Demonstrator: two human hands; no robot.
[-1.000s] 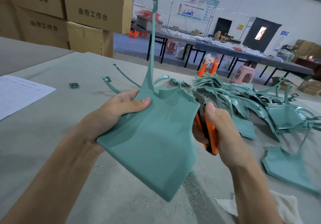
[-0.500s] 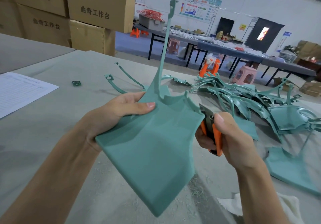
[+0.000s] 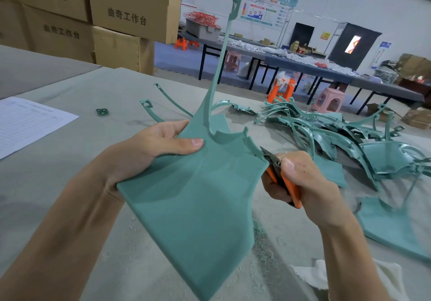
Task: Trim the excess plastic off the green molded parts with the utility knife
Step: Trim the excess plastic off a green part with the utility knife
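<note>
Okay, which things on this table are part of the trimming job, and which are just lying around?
In the job: green molded part, held by the left hand; utility knife, gripped by the right hand; pile of green parts.
Lying about: printed sheet; small green piece; white cloth; cardboard boxes.

Stacked cardboard boxes (image 3: pixel 93 18), printed sheet (image 3: pixel 25 123)

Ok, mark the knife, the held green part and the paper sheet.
knife (image 3: pixel 292 190): head view, on its orange handle.
held green part (image 3: pixel 198 195): head view, middle of its flat panel.
paper sheet (image 3: pixel 28 123): head view, middle of the page.
</note>
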